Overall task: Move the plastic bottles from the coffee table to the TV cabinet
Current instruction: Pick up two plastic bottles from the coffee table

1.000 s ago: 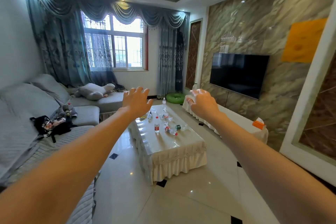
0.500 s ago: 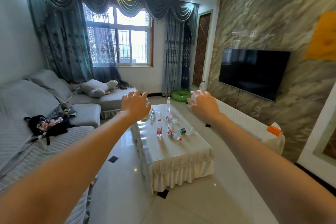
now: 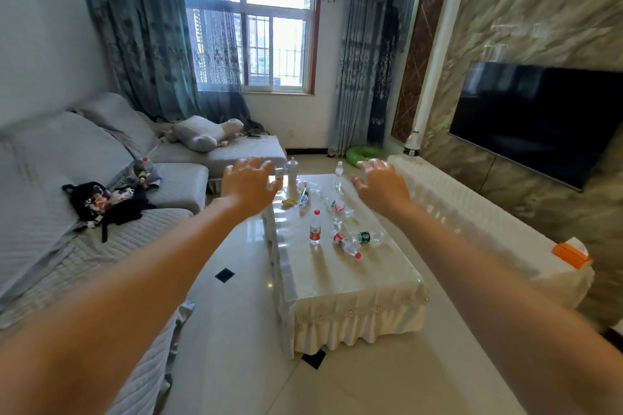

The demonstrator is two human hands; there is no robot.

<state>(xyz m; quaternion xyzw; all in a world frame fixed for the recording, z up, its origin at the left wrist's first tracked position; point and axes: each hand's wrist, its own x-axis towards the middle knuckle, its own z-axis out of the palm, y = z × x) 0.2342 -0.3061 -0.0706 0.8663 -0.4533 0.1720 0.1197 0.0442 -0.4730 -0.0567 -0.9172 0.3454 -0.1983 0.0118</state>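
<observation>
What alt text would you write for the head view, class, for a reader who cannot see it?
Two open, empty hands, left hand and right hand, stretch toward a coffee table scattered with plastic bottles. A covered TV cabinet stands to its right.

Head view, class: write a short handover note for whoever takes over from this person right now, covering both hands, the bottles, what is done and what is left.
Left hand: open, holding nothing, stretched forward.
Right hand: open, holding nothing, stretched forward.
Clear plastic bottles lie on the cream cloth-covered coffee table: a red-capped upright bottle, a red-label bottle on its side, a green-label bottle on its side, and more behind.
Done: nothing moved from the table yet.
Left: carry every bottle to the white-covered TV cabinet under the black television.
</observation>
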